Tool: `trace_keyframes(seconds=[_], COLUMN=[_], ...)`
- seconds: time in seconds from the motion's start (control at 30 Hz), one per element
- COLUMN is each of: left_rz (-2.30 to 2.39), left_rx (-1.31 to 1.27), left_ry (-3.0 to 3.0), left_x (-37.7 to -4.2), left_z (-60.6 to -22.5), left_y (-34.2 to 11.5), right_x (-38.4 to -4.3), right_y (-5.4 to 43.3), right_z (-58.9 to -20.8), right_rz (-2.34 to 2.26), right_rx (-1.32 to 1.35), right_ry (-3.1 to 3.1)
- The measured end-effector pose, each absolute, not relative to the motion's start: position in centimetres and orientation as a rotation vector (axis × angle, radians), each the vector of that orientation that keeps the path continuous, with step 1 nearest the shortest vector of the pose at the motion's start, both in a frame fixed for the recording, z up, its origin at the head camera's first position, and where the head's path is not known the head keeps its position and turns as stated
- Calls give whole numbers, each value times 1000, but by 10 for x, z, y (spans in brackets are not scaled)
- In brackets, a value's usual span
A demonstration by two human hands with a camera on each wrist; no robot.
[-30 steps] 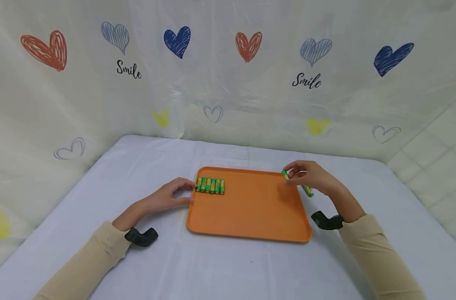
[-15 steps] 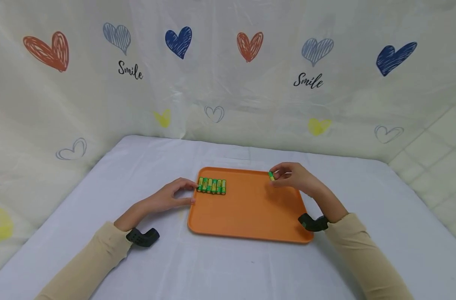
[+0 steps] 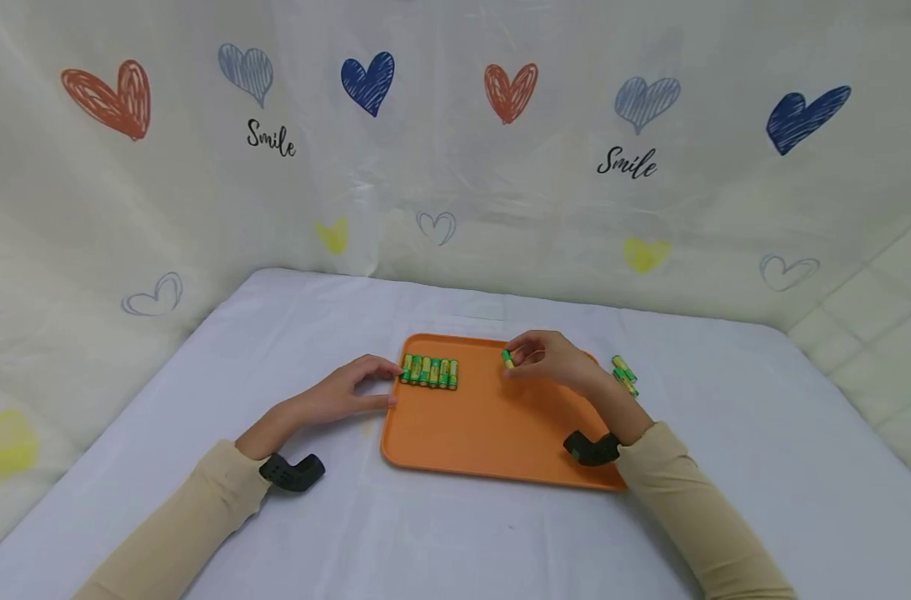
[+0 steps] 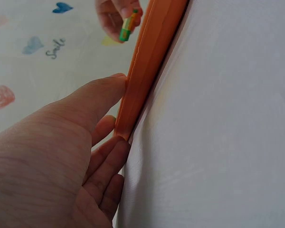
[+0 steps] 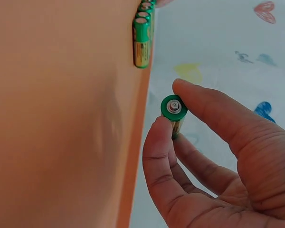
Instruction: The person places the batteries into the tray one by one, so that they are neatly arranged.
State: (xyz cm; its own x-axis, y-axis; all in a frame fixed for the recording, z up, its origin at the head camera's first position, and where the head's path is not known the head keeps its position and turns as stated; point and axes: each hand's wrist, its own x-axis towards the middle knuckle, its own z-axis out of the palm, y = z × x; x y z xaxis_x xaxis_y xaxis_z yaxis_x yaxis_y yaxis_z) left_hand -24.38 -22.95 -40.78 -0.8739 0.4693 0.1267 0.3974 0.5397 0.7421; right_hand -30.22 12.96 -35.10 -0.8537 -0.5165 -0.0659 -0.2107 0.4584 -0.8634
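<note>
My right hand (image 3: 551, 360) pinches a green and yellow battery (image 3: 508, 358) between thumb and fingertips, above the right half of an orange tray (image 3: 470, 446). In the right wrist view the end of this held battery (image 5: 174, 108) faces the camera. Upright in the picture, a side-by-side row of several matching batteries (image 3: 434, 373) lies in the tray's far left corner. At the tray's left edge rests my left hand (image 3: 342, 390), its thumb and extended fingertips touching the rim. The left wrist view shows that hand (image 4: 71, 128) against the tray's outer side (image 4: 142, 71).
Several loose batteries (image 3: 624, 375) lie on the white tablecloth (image 3: 455, 542) just right of the tray. Behind the table hangs a pale curtain (image 3: 455, 158) printed with hearts. A dark band device (image 3: 592, 448) sits on each wrist.
My right hand has carried the battery leftward from the tray's right edge, uncovering the loose batteries on the cloth. My left hand keeps its place at the tray's edge.
</note>
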Motion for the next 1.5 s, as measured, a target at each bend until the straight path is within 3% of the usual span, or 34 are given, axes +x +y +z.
trace_keyframes(seconds=[1.0, 1.5], left_rz=[1257, 1255], left_rx=[744, 736], left_ry=[2678, 2674], left_x=[-241, -244], left_z=[-405, -406], left_y=[-228, -228], right_x=[-304, -301], right_y=[68, 69], right_z=[-364, -361], right_rz=[-1239, -1212], right_rx=[-613, -655], right_ry=[2373, 2365])
